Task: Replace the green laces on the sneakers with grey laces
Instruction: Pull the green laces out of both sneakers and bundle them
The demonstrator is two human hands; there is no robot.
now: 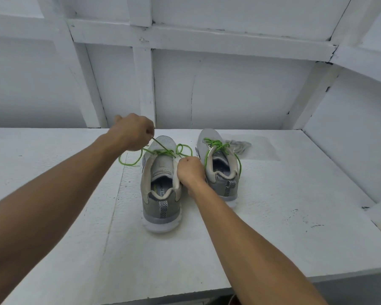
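Two grey sneakers stand heel toward me on the white table (273,205). The left sneaker (161,194) has a loosened green lace (130,162) looping over its toe and onto the table. My left hand (134,133) pinches one strand of that lace and holds it taut above the shoe. My right hand (190,170) is curled at the shoe's right collar, pinching the lace or the eyelet edge. The right sneaker (222,172) keeps its green lace (216,144) threaded. A bundle of grey laces (239,146) lies beyond the right sneaker.
A white panelled wall (229,91) rises directly behind the table. A side ledge (378,208) borders the table on the right. The table's front edge runs below my forearms.
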